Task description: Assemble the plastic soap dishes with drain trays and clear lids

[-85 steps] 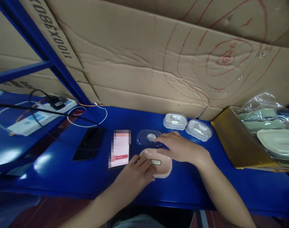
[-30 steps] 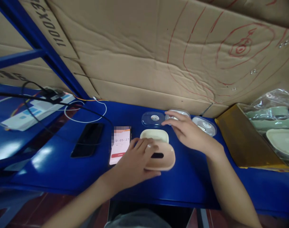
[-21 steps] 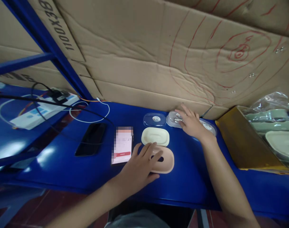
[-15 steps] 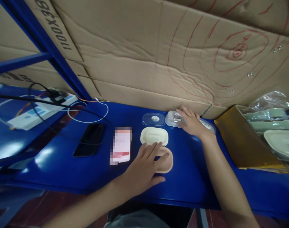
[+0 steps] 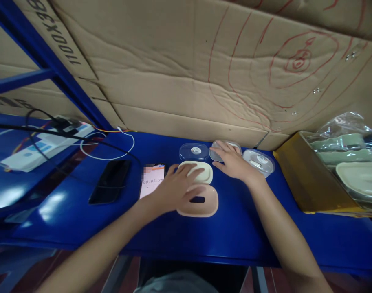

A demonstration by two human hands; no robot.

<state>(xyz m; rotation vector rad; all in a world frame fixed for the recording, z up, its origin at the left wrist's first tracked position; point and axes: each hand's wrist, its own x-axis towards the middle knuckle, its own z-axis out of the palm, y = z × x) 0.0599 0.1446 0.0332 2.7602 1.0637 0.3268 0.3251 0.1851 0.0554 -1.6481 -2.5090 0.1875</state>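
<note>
My left hand (image 5: 178, 185), fingers apart, reaches over the cream oval dish-like piece (image 5: 208, 175); whether it touches cannot be told. Just below lies a peach oval piece (image 5: 204, 209) with a dark blue slot-shaped gap in its middle, partly under my left thumb. My right hand (image 5: 230, 160) has its fingers spread on or just over the middle clear plastic piece (image 5: 216, 154). To the left of that is another clear oval piece (image 5: 188, 152) with a round sticker. A third clear one (image 5: 265, 165) with a sticker lies by my right wrist.
A phone showing a timer (image 5: 150, 183) lies left of my left hand, with a dark phone (image 5: 111, 183) beyond. Cables and a power strip (image 5: 39, 150) are at far left. A cardboard box (image 5: 296, 175) of wrapped pale pieces stands right. Cardboard (image 5: 161, 81) walls the back.
My left hand has moved up from the peach piece to the cream piece. My right hand has shifted left across the middle clear piece, uncovering more of the right one. The view has shifted slightly.
</note>
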